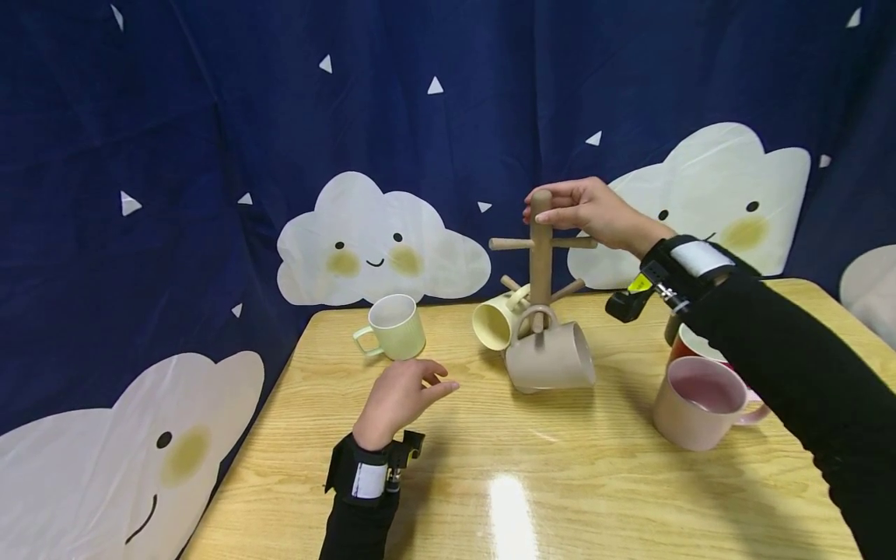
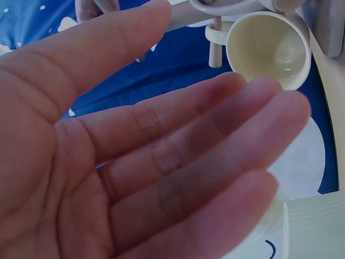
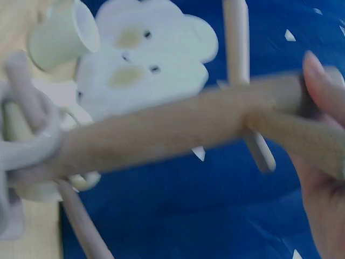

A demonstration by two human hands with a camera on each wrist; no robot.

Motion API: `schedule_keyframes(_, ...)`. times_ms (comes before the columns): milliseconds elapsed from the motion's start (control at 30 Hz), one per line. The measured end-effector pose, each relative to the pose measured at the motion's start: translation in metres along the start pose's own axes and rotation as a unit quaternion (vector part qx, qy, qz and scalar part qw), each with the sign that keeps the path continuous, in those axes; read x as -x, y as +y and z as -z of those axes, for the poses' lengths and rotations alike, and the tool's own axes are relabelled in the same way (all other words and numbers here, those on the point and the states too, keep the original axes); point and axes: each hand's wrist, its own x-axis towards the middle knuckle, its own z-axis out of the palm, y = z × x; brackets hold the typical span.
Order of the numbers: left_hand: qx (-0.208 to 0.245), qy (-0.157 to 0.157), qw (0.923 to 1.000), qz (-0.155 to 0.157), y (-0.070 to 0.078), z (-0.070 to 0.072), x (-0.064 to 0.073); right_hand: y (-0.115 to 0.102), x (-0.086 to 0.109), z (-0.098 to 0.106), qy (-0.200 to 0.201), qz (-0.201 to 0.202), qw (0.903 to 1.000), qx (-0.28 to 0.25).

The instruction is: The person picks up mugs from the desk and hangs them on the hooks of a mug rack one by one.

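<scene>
A wooden mug tree point(image 1: 541, 268) stands toward the back of the table, with my right hand point(image 1: 588, 211) gripping its post near the top between thumb and fingers. On its lower pegs hang a greyish-beige mug point(image 1: 553, 362), tilted on its side, and a pale yellow mug point(image 1: 493, 323) with its mouth facing forward. My left hand point(image 1: 400, 395) hovers over the table in front of a pale green mug point(image 1: 400, 336), its fingers loosely bent around nothing. In the left wrist view the palm and relaxed fingers point(image 2: 178, 162) show with nothing in them.
A pink mug point(image 1: 689, 416) stands upright at the right, partly in front of a red mug point(image 1: 700, 342) that the right sleeve point(image 1: 784, 350) partly covers. A darker item beside them is mostly hidden. Behind the wooden table point(image 1: 560, 474) hangs a navy curtain point(image 1: 490, 117) with clouds.
</scene>
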Motion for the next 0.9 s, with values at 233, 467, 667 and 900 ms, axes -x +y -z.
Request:
schedule_keyframes(233, -0.002, 0.002, 1.0000, -0.003, 0.002, 0.001, 0.000, -0.008, 0.010, -0.012, 0.093, -0.027, 0.9949, 0.031)
schedule_keyframes(467, -0.001, 0.001, 1.0000, -0.005, 0.003, 0.000, -0.001, -0.017, 0.019, -0.025, 0.196, -0.054, 0.9652, 0.165)
schedule_keyframes(667, 0.000, 0.000, 1.0000, -0.004, 0.004, 0.000, -0.001, -0.024, 0.024, -0.029, 0.254, -0.067, 0.9307, 0.255)
schedule_keyframes(900, -0.004, -0.001, 1.0000, -0.008, 0.005, 0.001, 0.000, -0.029, 0.023, -0.025, 0.264, -0.045, 0.9103, 0.316)
